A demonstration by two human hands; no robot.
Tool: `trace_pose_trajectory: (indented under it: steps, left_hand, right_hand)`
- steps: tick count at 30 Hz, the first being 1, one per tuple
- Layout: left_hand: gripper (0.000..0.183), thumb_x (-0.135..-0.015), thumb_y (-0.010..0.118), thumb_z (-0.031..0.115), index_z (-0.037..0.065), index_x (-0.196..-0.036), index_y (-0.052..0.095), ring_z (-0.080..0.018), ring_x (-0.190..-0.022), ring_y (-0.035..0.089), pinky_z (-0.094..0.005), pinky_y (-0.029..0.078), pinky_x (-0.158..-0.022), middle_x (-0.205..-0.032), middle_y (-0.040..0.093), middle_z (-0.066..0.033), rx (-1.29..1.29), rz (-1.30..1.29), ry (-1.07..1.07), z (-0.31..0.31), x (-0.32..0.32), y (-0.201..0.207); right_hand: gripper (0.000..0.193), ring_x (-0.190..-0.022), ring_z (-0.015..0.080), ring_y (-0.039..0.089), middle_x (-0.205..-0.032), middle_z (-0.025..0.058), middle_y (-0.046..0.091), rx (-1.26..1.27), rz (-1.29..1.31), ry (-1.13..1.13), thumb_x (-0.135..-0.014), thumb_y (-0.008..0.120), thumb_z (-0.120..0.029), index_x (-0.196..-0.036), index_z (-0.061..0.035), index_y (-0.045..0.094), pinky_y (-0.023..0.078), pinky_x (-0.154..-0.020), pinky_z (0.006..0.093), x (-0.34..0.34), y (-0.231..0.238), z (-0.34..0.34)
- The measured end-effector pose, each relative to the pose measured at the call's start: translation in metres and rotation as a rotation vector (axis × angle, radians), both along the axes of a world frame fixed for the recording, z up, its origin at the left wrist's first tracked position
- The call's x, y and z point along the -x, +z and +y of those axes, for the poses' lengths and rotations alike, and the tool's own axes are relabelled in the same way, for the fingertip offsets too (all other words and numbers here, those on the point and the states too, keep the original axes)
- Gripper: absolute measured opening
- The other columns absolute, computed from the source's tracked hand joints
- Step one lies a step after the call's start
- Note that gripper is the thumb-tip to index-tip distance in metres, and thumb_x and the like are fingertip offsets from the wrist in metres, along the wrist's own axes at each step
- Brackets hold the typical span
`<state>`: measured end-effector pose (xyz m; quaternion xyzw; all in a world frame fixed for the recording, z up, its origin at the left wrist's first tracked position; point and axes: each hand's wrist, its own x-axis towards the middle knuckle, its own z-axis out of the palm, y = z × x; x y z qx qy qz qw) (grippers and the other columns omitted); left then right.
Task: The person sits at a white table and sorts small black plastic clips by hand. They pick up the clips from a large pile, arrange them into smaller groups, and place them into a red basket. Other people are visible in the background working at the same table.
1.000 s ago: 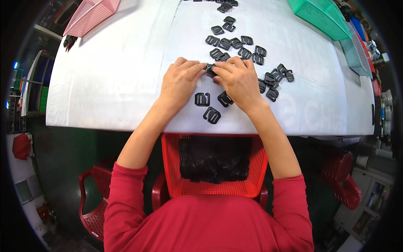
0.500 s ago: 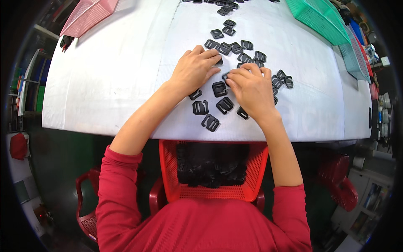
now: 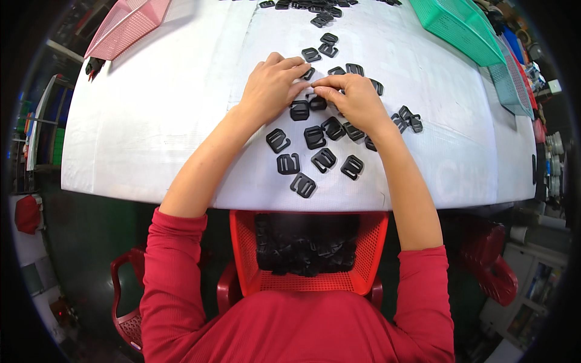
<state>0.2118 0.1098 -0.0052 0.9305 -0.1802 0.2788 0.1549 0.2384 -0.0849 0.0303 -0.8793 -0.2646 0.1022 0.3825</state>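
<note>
Head view: hands (image 3: 270,88) (image 3: 360,101) half-curled, left against one black buckle (image 3: 308,74)

Strewn over the white surface (image 3: 151,121) as black, slotted, hooked buckles (image 3: 315,137) — turned variously, partly separate, partly overlapping.

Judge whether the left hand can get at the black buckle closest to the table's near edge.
Probably yes: that buckle lies uncovered on the white table, with only other buckles between it and the left hand.
</note>
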Motion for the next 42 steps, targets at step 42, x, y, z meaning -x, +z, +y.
trace_pose_trajectory:
  steps: [42]
  left_hand:
    - [0.022,-0.084,0.069,0.022,0.010,-0.103,0.071,-0.0210,-0.091,0.059,-0.0330,0.048,-0.078,-0.099,0.069,-0.0031,-0.065,0.151,-0.394,-0.100,0.009,0.010]
  right_hand:
    - [0.022,-0.095,0.0195,0.058,-0.097,-0.0032,0.069,0.154,-0.477,-0.100,-0.075,0.075,-0.022,-0.095,-0.0129,0.073,0.041,-0.084,0.0365,0.043,-0.013,-0.128]
